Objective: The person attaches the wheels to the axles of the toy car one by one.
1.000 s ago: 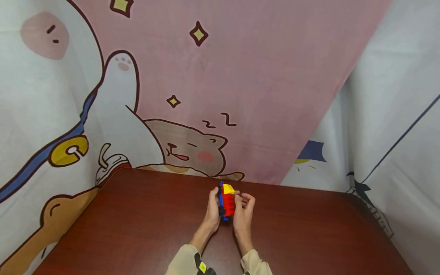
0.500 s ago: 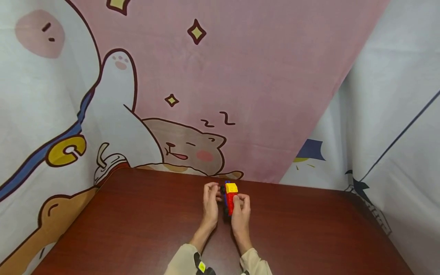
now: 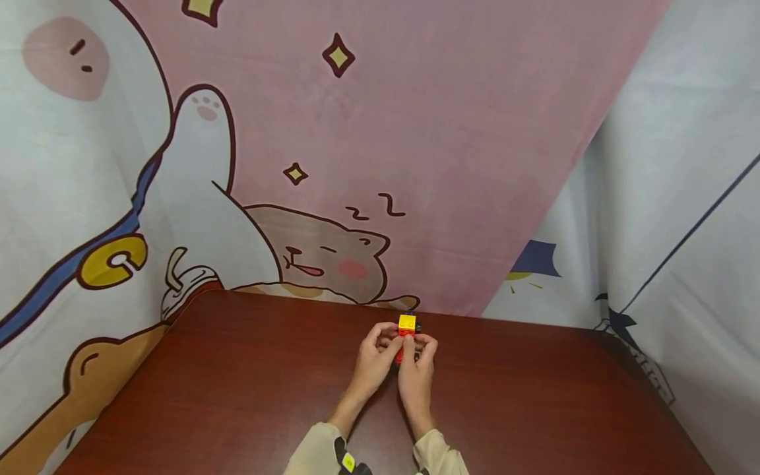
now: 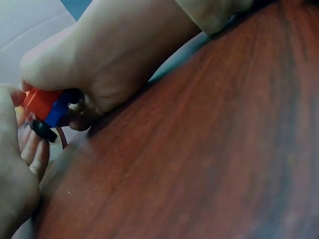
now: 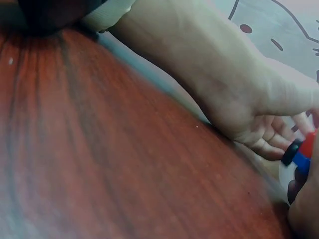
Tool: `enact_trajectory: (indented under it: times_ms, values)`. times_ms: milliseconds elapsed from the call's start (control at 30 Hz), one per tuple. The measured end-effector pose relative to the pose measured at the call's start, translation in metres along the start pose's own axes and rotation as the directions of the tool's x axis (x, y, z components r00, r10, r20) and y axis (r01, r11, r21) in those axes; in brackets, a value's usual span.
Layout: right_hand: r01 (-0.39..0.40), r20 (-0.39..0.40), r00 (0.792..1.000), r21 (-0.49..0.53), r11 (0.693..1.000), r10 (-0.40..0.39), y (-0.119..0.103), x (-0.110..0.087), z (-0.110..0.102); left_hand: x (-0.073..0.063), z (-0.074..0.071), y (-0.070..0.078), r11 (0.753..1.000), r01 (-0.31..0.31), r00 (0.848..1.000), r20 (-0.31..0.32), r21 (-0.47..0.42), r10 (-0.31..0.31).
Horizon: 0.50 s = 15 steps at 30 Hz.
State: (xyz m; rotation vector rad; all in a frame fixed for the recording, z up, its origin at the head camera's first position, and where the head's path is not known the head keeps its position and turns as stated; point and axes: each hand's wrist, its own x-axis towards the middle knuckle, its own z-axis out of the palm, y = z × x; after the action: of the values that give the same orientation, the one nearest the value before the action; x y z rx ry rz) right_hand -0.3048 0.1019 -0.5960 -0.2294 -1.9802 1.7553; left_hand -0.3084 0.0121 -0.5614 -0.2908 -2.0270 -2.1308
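Both hands hold a small toy brick truck with a yellow block [image 3: 406, 322] at its far end and a red body. My left hand [image 3: 373, 359] grips it from the left, thumb reaching onto the red part. From the right, my right hand [image 3: 415, 382] grips it, thumb lying on top. Between the hands in the left wrist view, the truck's blue base [image 4: 59, 110] and a black wheel [image 4: 42, 130] show. The right wrist view catches another black wheel [image 5: 292, 152] by the fingers of one hand. Fingers cover much of the truck's sides.
A dark red-brown wooden table [image 3: 237, 396] spreads under the hands. Behind it hangs a pink and white cloth [image 3: 463, 165] with cartoon animals, and a white cloth [image 3: 683, 231] hangs on the right.
The truck has shifted right and turned, its yellow end pointing away. The left hand came off it, fingers apart from it half a second ago, and now grips it again.
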Motion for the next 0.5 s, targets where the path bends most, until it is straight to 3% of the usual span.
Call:
enact_trajectory:
  times_ms: [167, 333, 400, 500]
  values:
    - [0.079, 0.004, 0.997, -0.133, 0.988, -0.079, 0.003, 0.0, 0.0, 0.0, 0.0, -0.001, 0.998, 0.06, 0.998, -0.01, 0.028, -0.06]
    - [0.124, -0.04, 0.989, -0.273, 0.954, -0.14, 0.004, 0.0, 0.0, 0.007, 0.003, -0.027, 0.995, 0.052, 0.997, -0.062, 0.085, -0.046]
    - [0.126, -0.044, 0.989, -0.276, 0.953, -0.144, 0.003, 0.0, 0.0, 0.009, 0.003, -0.037, 0.992, 0.049, 0.996, -0.083, 0.116, -0.04]
    - [0.121, -0.035, 0.99, -0.266, 0.956, -0.135, 0.003, 0.0, 0.0, 0.01, 0.002, -0.04, 0.989, 0.041, 0.994, -0.107, 0.141, -0.025]
